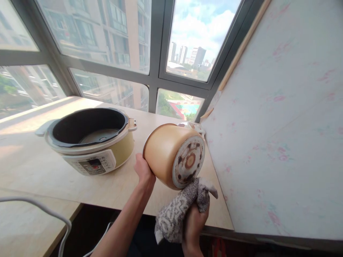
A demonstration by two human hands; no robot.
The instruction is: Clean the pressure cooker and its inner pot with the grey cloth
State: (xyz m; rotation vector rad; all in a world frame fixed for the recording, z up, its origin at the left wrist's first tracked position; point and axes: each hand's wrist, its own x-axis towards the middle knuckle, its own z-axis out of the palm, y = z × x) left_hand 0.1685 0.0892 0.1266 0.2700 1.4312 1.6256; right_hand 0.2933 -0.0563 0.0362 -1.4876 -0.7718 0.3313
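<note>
My left hand (144, 169) grips the rim of a gold inner pot (164, 153), which is tilted on its side above the counter. Its stained, worn base (189, 162) faces right and toward me. Bunched in my right hand (195, 221) is a grey and white patterned cloth (174, 214), its upper part against or just under the lower edge of the pot's base. The pot's inside is hidden from this side. To the left stands the pressure cooker body (124, 150), lidless, with a dark interior and a control panel on its front.
Behind the pot, a white object (197, 126) sits partly hidden in the corner. A flowered wall (281, 142) bounds the right side, and window frames (154, 71) stand behind the counter (115, 191). At lower left a white cable (50, 212) loops past the counter's edge.
</note>
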